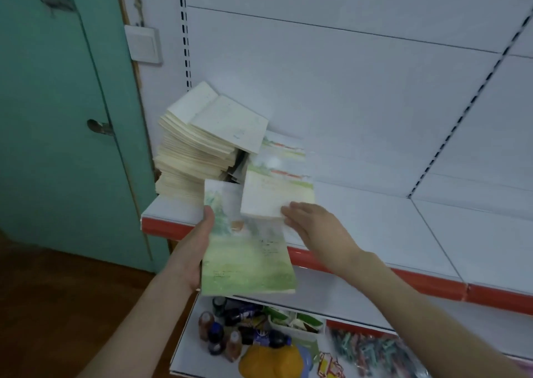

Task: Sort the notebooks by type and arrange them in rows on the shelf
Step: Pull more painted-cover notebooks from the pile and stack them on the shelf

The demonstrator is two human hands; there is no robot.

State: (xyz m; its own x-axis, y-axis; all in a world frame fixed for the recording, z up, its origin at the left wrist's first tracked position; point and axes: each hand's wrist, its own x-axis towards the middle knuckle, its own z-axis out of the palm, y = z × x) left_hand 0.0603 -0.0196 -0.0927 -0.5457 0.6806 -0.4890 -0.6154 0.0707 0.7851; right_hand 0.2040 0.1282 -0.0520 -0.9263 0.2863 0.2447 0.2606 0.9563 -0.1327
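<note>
At the front lip of the white shelf [375, 213], the right hand [313, 224] lies with its fingers nearly straight, tips resting on the near corner of a small pale notebook [266, 199] at the shelf's edge. Just to the left, the left hand [199, 245] grips a green-covered notebook [248, 256] — thumb curled over its left edge, the book tilted and held out in front of the red strip. Behind both, landscape-cover notebooks [284, 158] overlap toward the back panel, and a tall leaning stack [190, 161] of cream-edged notebooks fills the shelf's left end. Below — small bottles [219, 331] and packets of coloured clips [375, 351]. A teal door [57, 147] stands left.
</note>
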